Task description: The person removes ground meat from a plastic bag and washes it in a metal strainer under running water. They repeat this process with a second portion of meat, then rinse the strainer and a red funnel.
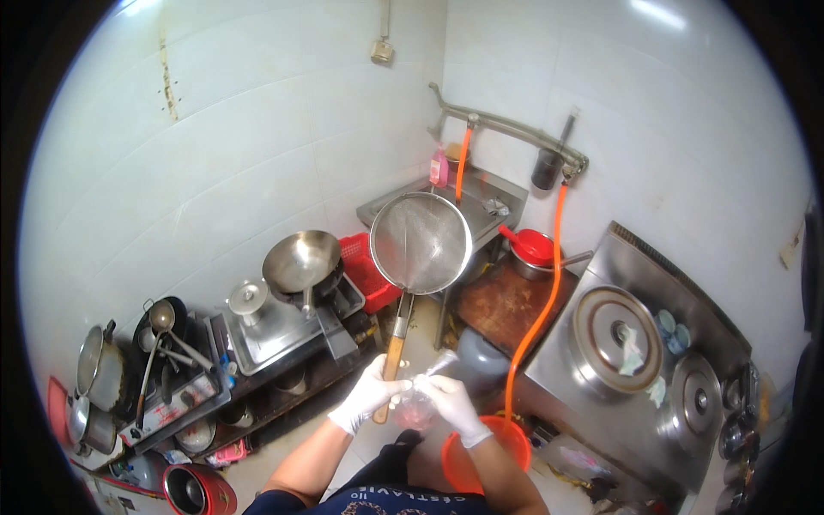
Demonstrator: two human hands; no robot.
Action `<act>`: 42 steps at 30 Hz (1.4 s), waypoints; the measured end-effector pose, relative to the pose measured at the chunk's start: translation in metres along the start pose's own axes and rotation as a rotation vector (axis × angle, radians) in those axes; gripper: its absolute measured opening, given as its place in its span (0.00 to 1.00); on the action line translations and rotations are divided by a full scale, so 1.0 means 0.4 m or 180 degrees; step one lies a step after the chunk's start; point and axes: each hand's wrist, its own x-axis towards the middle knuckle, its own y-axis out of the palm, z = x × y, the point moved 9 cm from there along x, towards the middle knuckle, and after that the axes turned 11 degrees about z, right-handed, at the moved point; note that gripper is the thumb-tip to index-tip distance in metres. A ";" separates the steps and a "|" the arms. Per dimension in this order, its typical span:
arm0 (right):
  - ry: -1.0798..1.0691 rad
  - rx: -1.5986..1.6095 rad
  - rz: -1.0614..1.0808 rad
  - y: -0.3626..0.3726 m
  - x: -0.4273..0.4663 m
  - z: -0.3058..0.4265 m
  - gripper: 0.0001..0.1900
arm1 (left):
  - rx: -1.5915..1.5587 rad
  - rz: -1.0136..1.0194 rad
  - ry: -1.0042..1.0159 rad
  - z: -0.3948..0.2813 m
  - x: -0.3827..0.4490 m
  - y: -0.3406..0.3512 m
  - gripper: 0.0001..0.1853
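Both of my hands wear white disposable gloves. My left hand [371,390] grips the wooden handle of a large round wire-mesh strainer [421,243], its mesh end pointing away from me. The thumb and fingertips of that hand also reach the gathered neck of a clear plastic bag [413,412]. My right hand [449,400] pinches the same bag neck close beside my left fingers. Something reddish shows through the bag, too blurred to identify.
Ahead is a steel sink [496,187]. An orange hose [535,322] runs down to an orange bucket [515,444] by my right forearm. Lidded pots [615,341] sit on the steel stove at right. At left, a wok [302,261] and steel tray [270,347] stand near a red basket [364,273].
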 end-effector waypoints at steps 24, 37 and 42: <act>-0.0287 0.1499 -0.2269 -0.656 0.615 -0.101 0.14 | -0.1016 0.0382 -0.0184 -0.116 0.899 -0.162 0.17; 0.0767 -0.0164 0.0659 -0.717 0.943 -0.160 0.18 | -0.1070 0.0625 -0.0286 -0.250 1.214 -0.209 0.17; 0.0041 0.0403 -0.0566 -0.880 1.022 -0.001 0.12 | -0.0570 0.0286 -0.0385 -0.261 1.269 -0.319 0.12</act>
